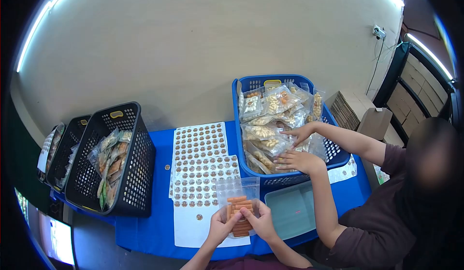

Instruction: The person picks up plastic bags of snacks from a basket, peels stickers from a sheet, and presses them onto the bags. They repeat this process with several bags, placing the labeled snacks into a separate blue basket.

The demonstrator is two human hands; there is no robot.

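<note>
A clear plastic bag of brown stick-shaped snacks point(242, 205) is between my two hands, above the front edge of the table. My left hand point(224, 226) grips its left side and my right hand point(261, 223) its right side. Both thumbs meet on the front of the bag, and what lies under them is hard to make out. Behind and left of the bag lie white sheets point(186, 231) with rows of round stickers point(200, 173). A single round sticker point(199, 217) sits apart near the lower part of the front sheet.
At right, a co-worker's hands point(304, 161) reach into a blue basket point(280, 179) full of snack bags point(275, 101). A grey-green tray point(290, 212) stands right of my hands. Black baskets point(140, 173) with packets stand left on the blue tablecloth point(162, 149). Flattened cardboard point(342, 110) is at back right.
</note>
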